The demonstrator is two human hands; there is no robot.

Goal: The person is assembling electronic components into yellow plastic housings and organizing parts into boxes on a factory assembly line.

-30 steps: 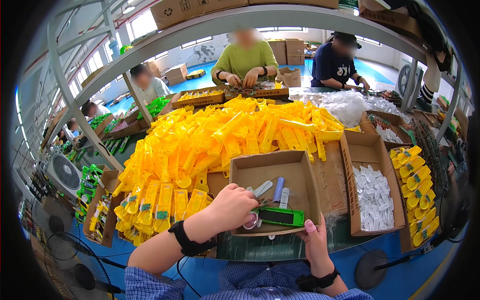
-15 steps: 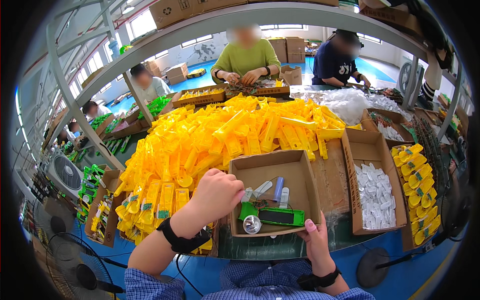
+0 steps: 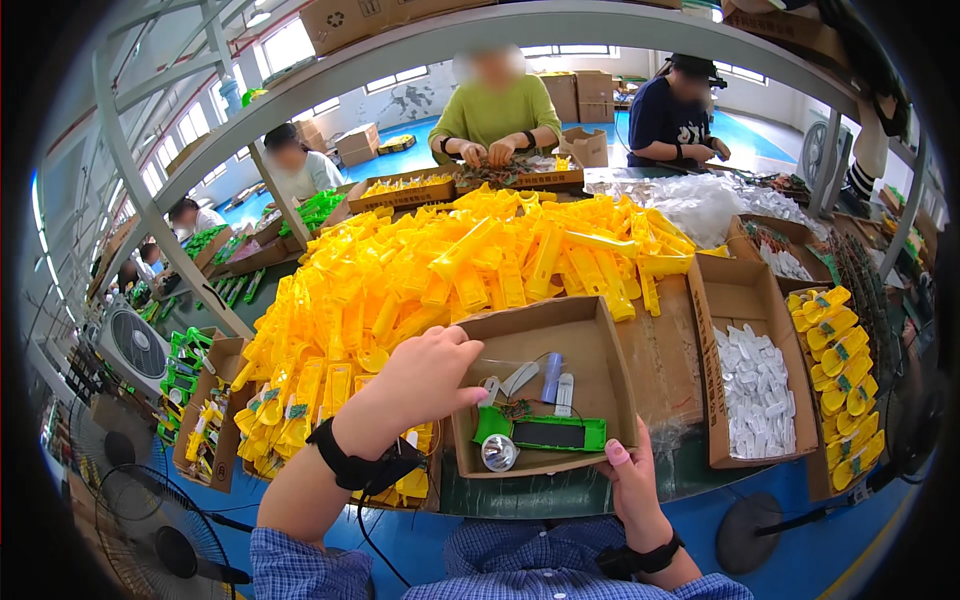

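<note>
The silver round reflector (image 3: 499,452) has been uncovered: a second ago it was covered by the left hand (image 3: 425,375), which is now placed over the left wall of the shallow brown cardboard box (image 3: 600,360). The box itself, it seems, is now being steadied, rather than its parts being worked on. The left fingers are partly curled; whether the wall is gripped cannot be told. The lower right corner is gripped by the right hand (image 3: 632,470), its thumb pressed outside.

Inside the box, the green plastic housing with a dark panel (image 3: 560,433) is laid near the reflector, below a blue-violet cylinder (image 3: 552,378) and thin wires (image 3: 517,408). Space beyond is crowded by a heap of yellow plastic housings (image 3: 430,270); to the right, small white plastic pieces (image 3: 755,395) are held in a deeper cardboard box (image 3: 745,290).
</note>
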